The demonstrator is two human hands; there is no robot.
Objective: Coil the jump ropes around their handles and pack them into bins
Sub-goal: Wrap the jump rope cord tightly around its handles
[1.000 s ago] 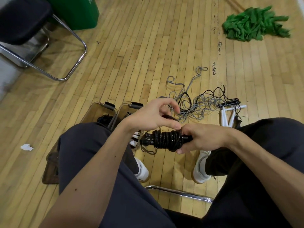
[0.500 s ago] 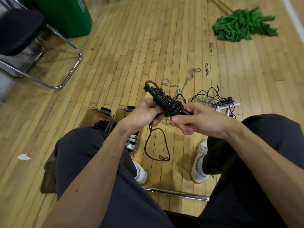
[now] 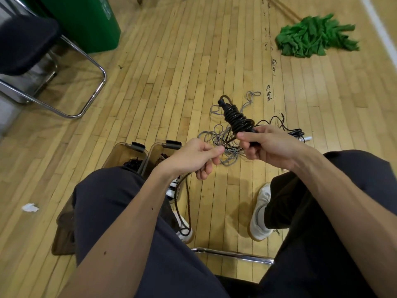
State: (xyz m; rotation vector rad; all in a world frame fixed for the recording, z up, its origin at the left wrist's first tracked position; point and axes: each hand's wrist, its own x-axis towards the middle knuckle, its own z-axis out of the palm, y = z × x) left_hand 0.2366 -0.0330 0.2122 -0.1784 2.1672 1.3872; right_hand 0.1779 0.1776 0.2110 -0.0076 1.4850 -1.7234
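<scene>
Two hands work one black jump rope between the person's knees, above a wooden floor. The right hand [image 3: 266, 147] is clenched round the near end of the handles, thumb laid straight along the top. The coiled bundle [image 3: 236, 119] sticks out of that fist and tilts toward the far left. The left hand [image 3: 193, 158] pinches the loose tail [image 3: 188, 196] between thumb and forefinger, its other fingers curled under. From there the tail drops in a long loop down to the left shoe [image 3: 184, 233].

Just beyond the left knee stand two clear brownish bins side by side, each with a dark clip on its far rim. The left bin [image 3: 120, 148] holds dark coiled rope. The right bin [image 3: 155, 148] holds dark rope too, and what look like white handles nearer the leg, though most of both bins is hidden behind the thigh.

On the floor past the hands lies a tangle of grey and black ropes [image 3: 217, 134], with a white handle [image 3: 307, 138] poking out at its right edge.

Far left stands a green container [image 3: 86, 24]. It bears white marking near its top, too blurred to read. A black-seated chair [image 3: 25, 44] on chrome tubing sits beside it. At the far right is a heap of green cloth [image 3: 311, 37], at the near left a white paper scrap [image 3: 30, 207]. A chrome bar [image 3: 234, 254] crosses between the legs, with a white shoe [image 3: 260, 214] beyond it on the right.
</scene>
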